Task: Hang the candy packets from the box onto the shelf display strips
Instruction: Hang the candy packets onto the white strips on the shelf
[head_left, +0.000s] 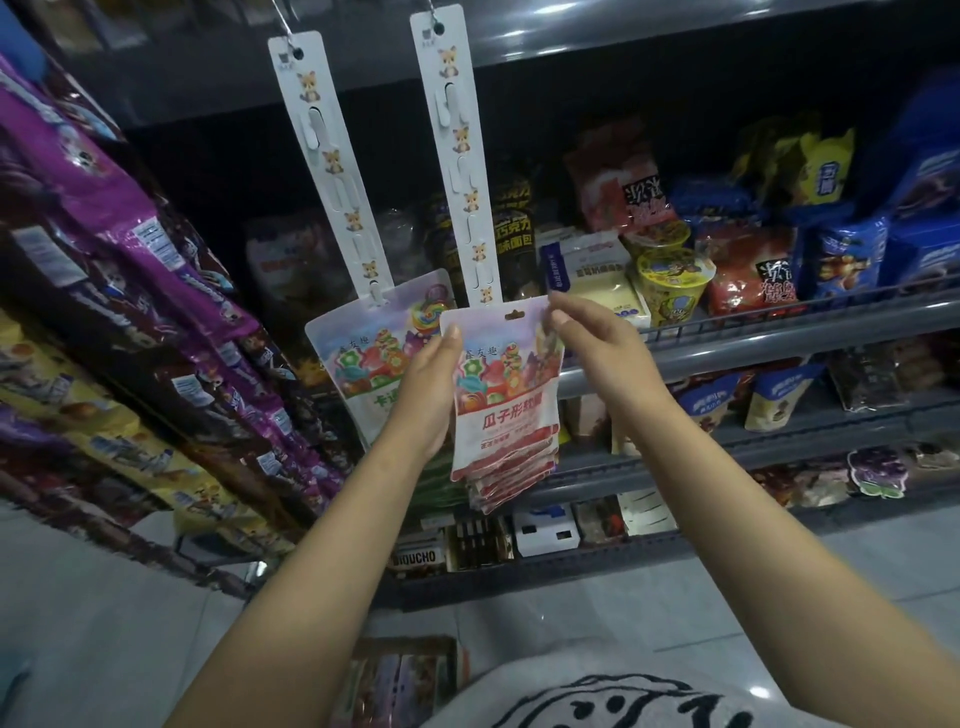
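Observation:
Two white display strips hang from the top shelf: the left strip (332, 166) and the right strip (462, 156). One candy packet (363, 364) with green lettering hangs on the lowest hook of the left strip. My left hand (428, 395) grips a stack of several red-and-white candy packets (506, 410) just below the right strip's lower end. My right hand (587, 343) pinches the top right corner of the front packet, near its hang hole. The cardboard box (400, 680) with more packets sits on the floor below, partly hidden by my arm.
Grey shelves (779, 332) to the right carry noodle cups, snack bags and blue biscuit packs. Purple and yellow bags (130, 260) hang in rows on the left. Small boxes stand on the bottom shelf. Pale tiled floor (104, 623) lies underfoot.

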